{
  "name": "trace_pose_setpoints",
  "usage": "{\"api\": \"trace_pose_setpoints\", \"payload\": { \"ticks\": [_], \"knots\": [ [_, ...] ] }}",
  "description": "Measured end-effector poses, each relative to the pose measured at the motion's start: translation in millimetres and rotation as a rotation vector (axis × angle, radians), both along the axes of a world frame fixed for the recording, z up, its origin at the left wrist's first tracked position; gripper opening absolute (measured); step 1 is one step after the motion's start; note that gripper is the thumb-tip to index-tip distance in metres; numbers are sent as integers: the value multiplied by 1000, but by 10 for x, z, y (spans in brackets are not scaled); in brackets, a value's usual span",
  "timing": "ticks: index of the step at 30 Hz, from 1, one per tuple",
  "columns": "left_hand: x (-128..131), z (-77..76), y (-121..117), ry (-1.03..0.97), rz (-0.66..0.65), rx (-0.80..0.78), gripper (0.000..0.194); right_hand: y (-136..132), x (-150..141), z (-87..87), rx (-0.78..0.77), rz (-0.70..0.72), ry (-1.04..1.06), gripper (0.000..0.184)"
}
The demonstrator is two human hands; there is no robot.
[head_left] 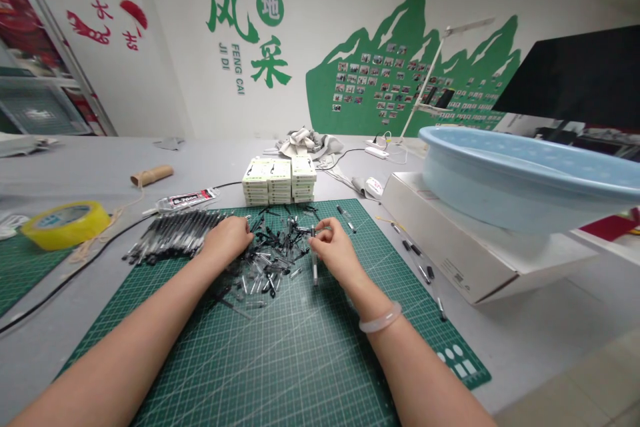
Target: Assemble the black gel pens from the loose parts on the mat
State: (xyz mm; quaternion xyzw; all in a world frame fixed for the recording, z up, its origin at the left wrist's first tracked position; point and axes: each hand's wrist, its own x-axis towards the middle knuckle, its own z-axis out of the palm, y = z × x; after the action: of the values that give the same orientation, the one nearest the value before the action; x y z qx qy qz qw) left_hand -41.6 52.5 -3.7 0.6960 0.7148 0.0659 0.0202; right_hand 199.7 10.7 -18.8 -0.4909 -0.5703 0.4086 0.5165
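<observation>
My left hand (229, 238) rests knuckles-up on the green cutting mat (280, 360), fingers curled into the heap of loose pen parts (273, 260); what they hold is hidden. My right hand (334, 245) pinches a pen barrel (315, 260) that hangs upright from the fingertips over the same heap. A row of assembled black pens (175, 232) lies just left of the left hand. A pale bangle (381, 320) sits on my right wrist.
Stacked small white-green boxes (279, 181) stand behind the heap. A glue tube (187, 200), a yellow tape roll (65, 223) and a black cable (75, 267) lie at left. A white carton (465, 247) carrying a blue basin (525, 173) stands at right, stray pen parts (420, 260) beside it.
</observation>
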Motion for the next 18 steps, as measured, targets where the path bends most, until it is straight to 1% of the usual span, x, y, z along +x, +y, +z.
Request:
{"api": "trace_pose_setpoints", "payload": {
  "ticks": [6,8,12,14,16,18],
  "knots": [
    [-63,56,22,24,73,-34,23,-54,-48,64,-109,134,210,24],
    [-90,68,27,4,41,-33,21,-70,-60,79,-127,150,233,23],
    [-76,35,25,-20,-75,12,18,-73,-66,81,-119,143,236,20],
    [-60,13,29,-5,-91,18,17,-73,-65,83,-116,134,231,20],
    [-62,5,38,-4,-80,19,16,-83,-70,94,-129,122,228,19],
    [-73,23,46,-49,-62,52,14,-102,-82,113,-180,124,267,17]
  ]
}}
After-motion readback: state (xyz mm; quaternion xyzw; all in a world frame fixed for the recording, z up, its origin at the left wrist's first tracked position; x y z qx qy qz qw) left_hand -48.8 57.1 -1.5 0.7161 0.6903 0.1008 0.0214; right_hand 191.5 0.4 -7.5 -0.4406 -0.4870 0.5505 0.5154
